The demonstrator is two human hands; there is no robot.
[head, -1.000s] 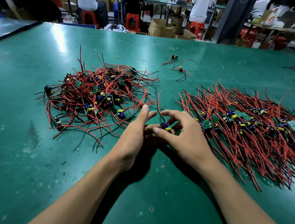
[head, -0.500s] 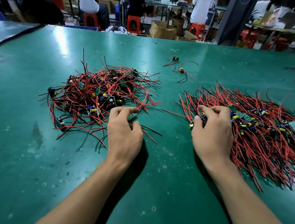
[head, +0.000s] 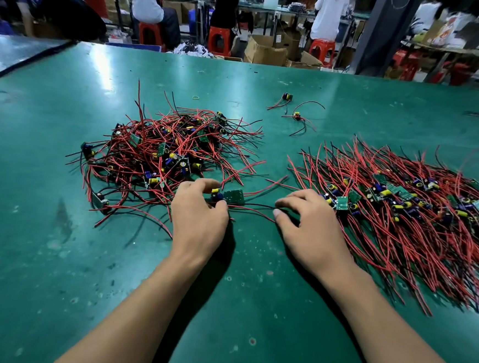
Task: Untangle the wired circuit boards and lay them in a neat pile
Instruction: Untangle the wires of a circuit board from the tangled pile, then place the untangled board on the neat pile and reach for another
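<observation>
Gripping small green board (head: 233,196), yellow and blue parts at one end, in curled left hand (head: 198,215); pinching its red and black wires (head: 256,205) with right hand (head: 312,227), on green desk (head: 55,252).

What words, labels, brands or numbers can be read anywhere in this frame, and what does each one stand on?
No text in this frame can be read.
Nearest circuit board: any printing is too small to make out.
Cardboard box in the background: it has a pale label, too blurred to read.
Colourful packaging at the far right: print is blurred and unreadable.
</observation>
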